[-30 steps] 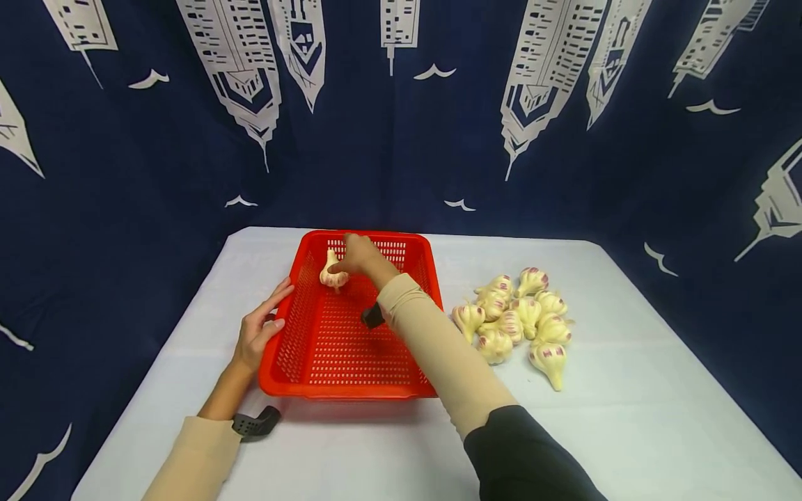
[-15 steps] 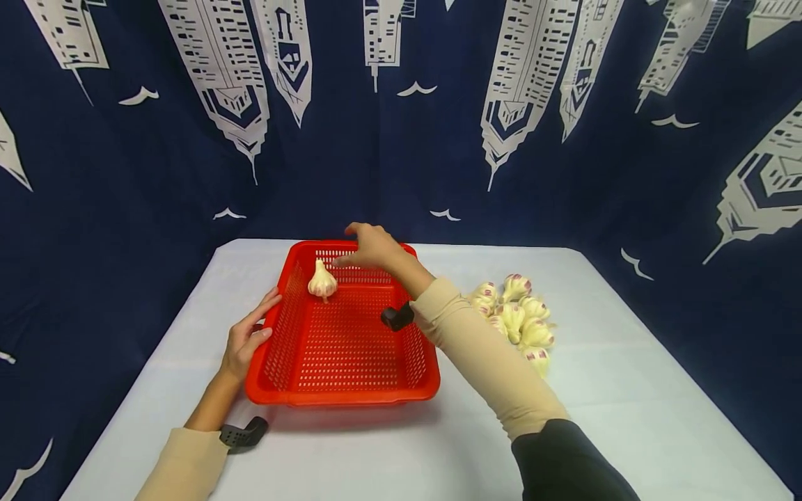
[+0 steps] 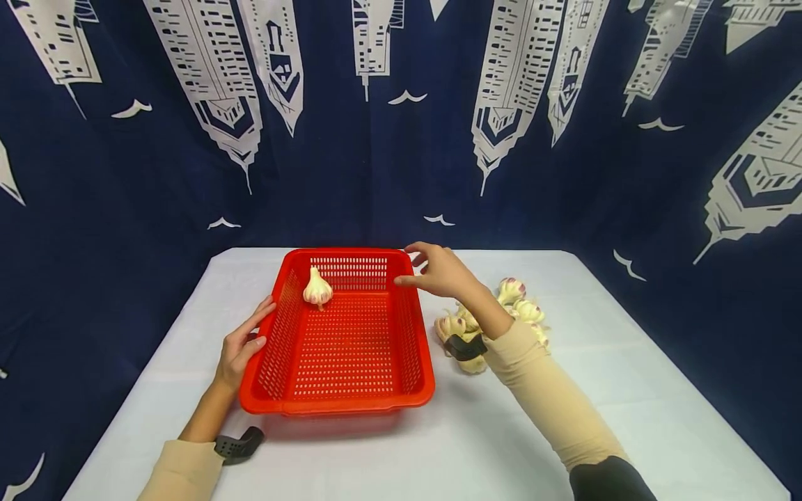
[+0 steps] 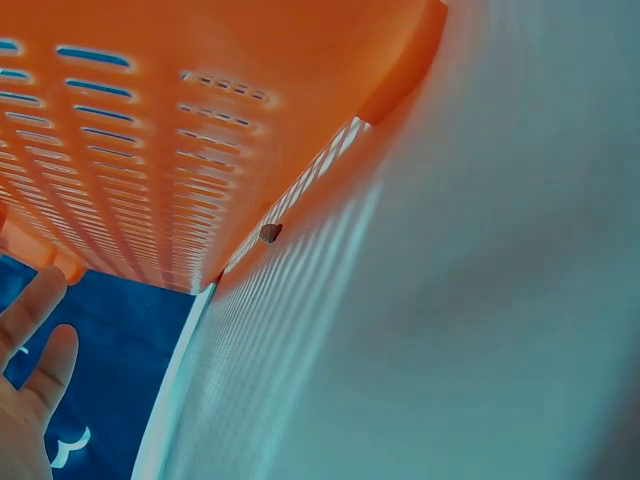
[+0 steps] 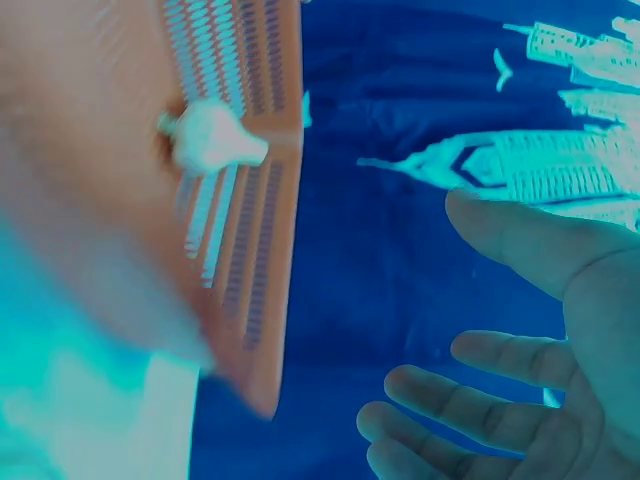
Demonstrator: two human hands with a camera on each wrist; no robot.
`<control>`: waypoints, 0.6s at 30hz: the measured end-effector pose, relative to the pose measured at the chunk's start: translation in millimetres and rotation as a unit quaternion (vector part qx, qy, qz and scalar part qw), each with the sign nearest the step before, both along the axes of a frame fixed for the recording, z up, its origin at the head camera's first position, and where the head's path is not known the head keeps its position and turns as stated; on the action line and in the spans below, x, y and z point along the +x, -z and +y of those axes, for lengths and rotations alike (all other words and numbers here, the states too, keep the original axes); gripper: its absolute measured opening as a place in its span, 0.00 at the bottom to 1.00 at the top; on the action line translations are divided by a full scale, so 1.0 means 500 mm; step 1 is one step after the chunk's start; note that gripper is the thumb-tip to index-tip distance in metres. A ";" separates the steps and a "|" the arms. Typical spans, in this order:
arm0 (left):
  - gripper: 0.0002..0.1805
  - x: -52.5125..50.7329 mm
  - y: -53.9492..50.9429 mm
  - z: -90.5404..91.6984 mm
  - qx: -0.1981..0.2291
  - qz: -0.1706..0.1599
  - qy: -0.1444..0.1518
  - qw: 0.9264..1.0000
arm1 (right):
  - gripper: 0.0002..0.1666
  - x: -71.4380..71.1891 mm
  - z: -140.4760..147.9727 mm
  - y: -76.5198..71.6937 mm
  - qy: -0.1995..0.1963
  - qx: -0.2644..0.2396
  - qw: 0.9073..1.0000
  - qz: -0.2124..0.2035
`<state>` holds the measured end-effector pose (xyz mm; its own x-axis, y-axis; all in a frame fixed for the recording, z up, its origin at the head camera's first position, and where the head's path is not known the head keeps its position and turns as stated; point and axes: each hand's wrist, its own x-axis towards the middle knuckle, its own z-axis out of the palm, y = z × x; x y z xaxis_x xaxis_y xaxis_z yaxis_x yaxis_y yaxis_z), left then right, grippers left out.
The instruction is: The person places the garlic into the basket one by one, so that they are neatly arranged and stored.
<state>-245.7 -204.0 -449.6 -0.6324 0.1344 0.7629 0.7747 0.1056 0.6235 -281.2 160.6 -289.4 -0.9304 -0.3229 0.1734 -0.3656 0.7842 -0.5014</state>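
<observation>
A red perforated plastic basket (image 3: 338, 410) stands on the table, with one garlic bulb (image 3: 318, 288) at its far left corner inside. My left hand (image 3: 237, 351) rests against the basket's left side, its fingers extended along the rim. Over the basket's far right corner hangs my right hand (image 3: 441, 273), fingers spread and holding nothing. In the right wrist view the same garlic bulb (image 5: 212, 138) shows pale inside the basket, apart from the right hand (image 5: 540, 370). The left wrist view shows the basket's side (image 4: 150, 170) close up, with part of the left hand (image 4: 35, 385).
A heap of several garlic bulbs (image 3: 528, 311) lies right of the basket, partly hidden behind the right forearm. The table has a white cover (image 3: 626, 390). A dark blue curtain (image 3: 351, 174) with white building prints hangs behind. Each wrist carries a black device (image 3: 239, 445).
My right hand has let go of the garlic bulb, which now stays in the basket, and has moved right toward the heap. The left hand keeps its place at the basket.
</observation>
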 end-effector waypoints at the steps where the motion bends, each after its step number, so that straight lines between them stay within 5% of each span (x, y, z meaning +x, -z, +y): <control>1: 0.29 0.000 0.001 0.001 0.000 0.000 0.001 1.000 | 0.40 0.006 0.017 0.008 0.007 -0.003 1.000 0.000; 18: 0.29 0.002 0.003 0.002 0.018 0.002 0.021 1.000 | 0.35 0.118 0.206 0.140 0.093 -0.013 0.995 0.015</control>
<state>-244.5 -202.8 -451.2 -0.6231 0.1322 0.7709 0.7810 0.0507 0.6225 -222.2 263.4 -359.5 -0.9678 -0.1404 0.2090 -0.2309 0.8262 -0.5139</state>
